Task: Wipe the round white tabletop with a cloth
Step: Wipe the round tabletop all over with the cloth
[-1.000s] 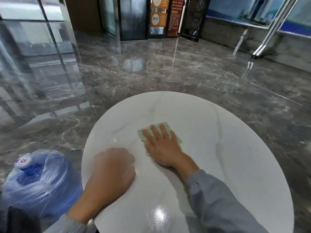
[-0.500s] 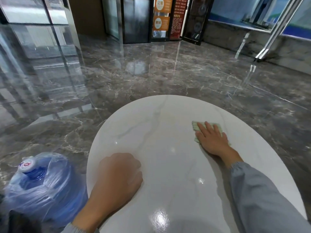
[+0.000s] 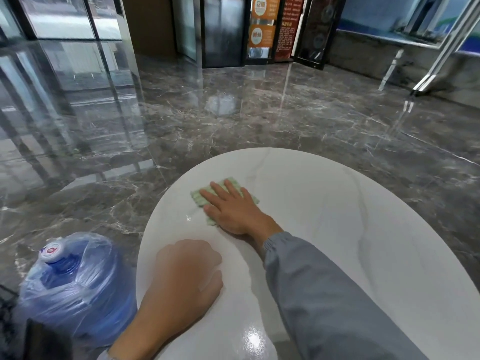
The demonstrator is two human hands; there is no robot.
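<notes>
The round white tabletop with faint grey veins fills the lower right of the head view. A pale green cloth lies flat on its far left part. My right hand presses down on the cloth with straight, spread fingers, covering most of it. My left hand rests on the near left part of the tabletop as a closed fist with nothing in it. A grey sleeve covers my right forearm.
A large blue water bottle wrapped in clear plastic stands on the floor just left of the table. Glossy dark marble floor surrounds the table. Glass panels are at the left, doors and orange signs at the back.
My right hand slid the cloth from the table's middle to the right, then back to the far left. My left fist stayed in place.
</notes>
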